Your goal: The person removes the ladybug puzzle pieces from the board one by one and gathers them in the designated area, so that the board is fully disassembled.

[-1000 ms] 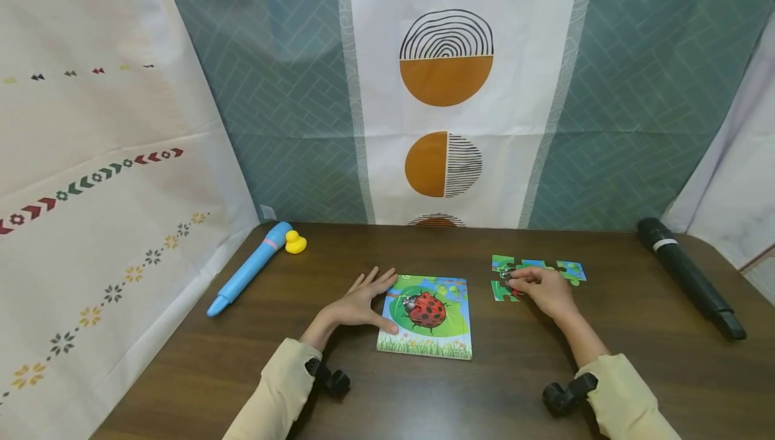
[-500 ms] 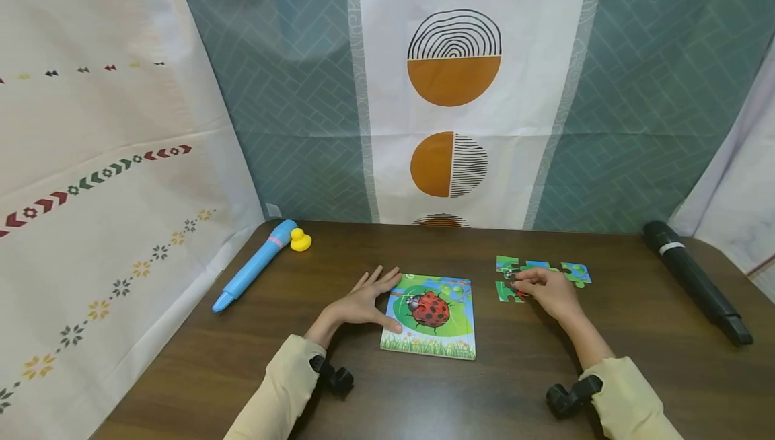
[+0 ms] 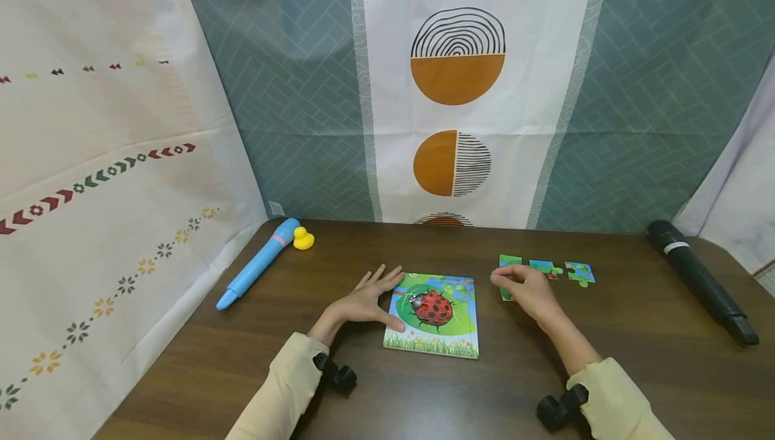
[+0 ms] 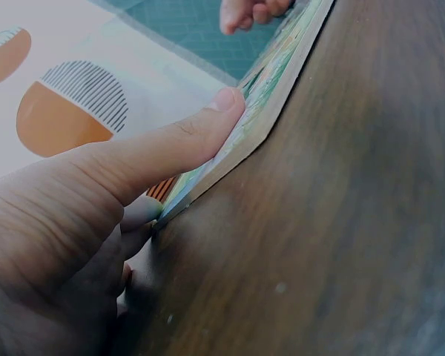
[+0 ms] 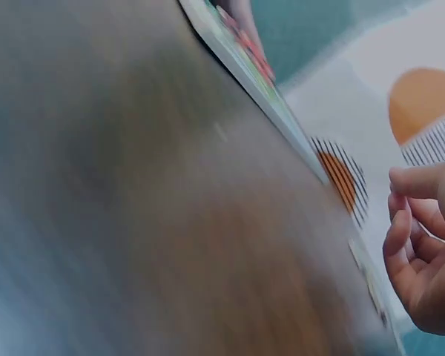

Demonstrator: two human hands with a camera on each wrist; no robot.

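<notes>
A square ladybug picture puzzle board [image 3: 451, 332] lies flat mid-table. At its left side rests my left hand [image 3: 363, 302], fingers spread and straight, thumb on the picture near the lower left edge; the left wrist view shows this thumb [image 4: 200, 130] over the board's edge. My right hand [image 3: 529, 292] hovers right of the board, over the loose jigsaw pieces, fingers loosely curled and thumb close to the index finger; no piece shows between them in the right wrist view. A green jigsaw piece [image 3: 510, 260] peeks out behind this hand, which hides part of the group.
More jigsaw pieces [image 3: 580, 273] lie to the right of that hand. A blue microphone-shaped toy [image 3: 257, 265] and a yellow rubber duck [image 3: 303, 239] are at the back left. A black microphone [image 3: 702, 282] lies on the right. Patterned cloths hang behind the table.
My right hand has drawn back left from the ladybug pieces, its fingertips now at the left edge of the group. The left hand keeps its place on the board; the head view has shifted slightly.
</notes>
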